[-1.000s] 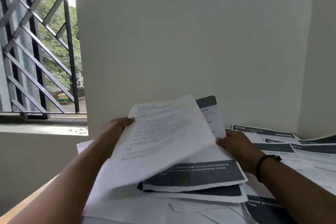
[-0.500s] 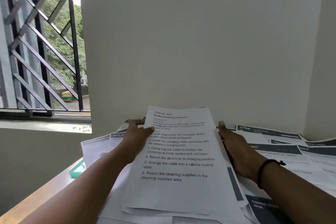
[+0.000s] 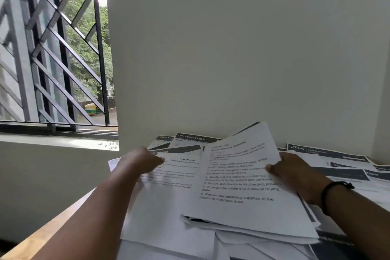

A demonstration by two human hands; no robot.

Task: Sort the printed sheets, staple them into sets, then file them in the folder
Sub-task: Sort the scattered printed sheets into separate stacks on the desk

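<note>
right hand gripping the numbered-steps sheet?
Yes: the right hand grips the right edge of the numbered-steps sheet, thumb on its face, lifting it off the pile.

The top sheet [image 3: 242,188] covers most of the stack under it, so that stack's print cannot be read. The left hand [image 3: 140,162] hides the left margin of the second sheet [image 3: 175,175], whose small text is blurred. Papers [image 3: 348,167] at the table's right edge run out of frame. The table [image 3: 42,232] shows only its left edge; the rest lies buried.
</note>
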